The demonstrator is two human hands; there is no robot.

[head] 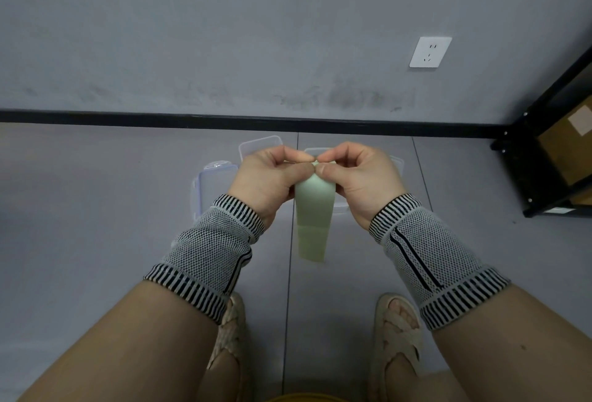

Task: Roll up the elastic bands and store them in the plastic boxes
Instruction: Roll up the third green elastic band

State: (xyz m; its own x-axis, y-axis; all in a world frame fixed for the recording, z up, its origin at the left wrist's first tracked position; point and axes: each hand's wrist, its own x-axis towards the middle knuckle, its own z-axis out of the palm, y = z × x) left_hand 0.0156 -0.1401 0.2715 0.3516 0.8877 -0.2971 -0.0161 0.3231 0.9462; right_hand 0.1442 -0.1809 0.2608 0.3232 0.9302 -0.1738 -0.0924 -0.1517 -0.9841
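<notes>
A pale green elastic band (314,216) hangs down flat between my hands, its lower end loose above the floor. My left hand (272,177) and my right hand (355,177) both pinch its top edge between thumb and fingertips, close together. Clear plastic boxes lie on the grey floor behind my hands: one with a lid (211,183) at the left, one (259,145) further back, and another (397,163) mostly hidden behind my right hand.
A black skirting line (192,118) marks the foot of the grey wall, which carries a white socket (430,51). At the right stands a black metal shelf (544,158) holding cardboard boxes. My sandalled feet (397,331) stand on the floor below.
</notes>
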